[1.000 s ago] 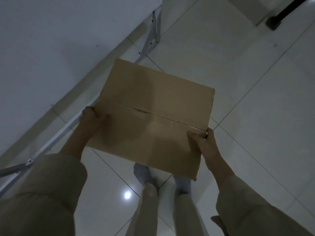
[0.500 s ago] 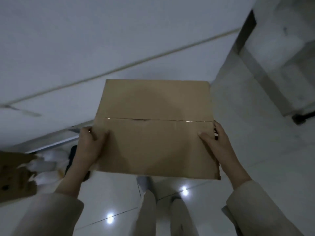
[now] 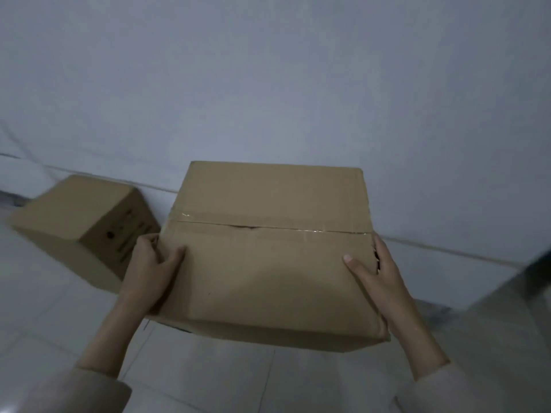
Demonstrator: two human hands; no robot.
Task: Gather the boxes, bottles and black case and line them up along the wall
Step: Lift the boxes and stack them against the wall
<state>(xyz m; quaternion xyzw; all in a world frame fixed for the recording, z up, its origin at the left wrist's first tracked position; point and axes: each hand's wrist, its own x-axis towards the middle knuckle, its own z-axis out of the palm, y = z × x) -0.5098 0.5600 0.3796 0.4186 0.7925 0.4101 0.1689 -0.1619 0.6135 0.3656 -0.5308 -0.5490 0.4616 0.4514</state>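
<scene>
Now left hand (image 3: pixel 150 265), right hand (image 3: pixel 377 271) clamp taped box (image 3: pixel 268 263) sides.

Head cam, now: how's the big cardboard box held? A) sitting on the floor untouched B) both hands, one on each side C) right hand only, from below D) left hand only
B: the left hand and right hand each clasp a side of the taped box, held in front of the wall.
</scene>
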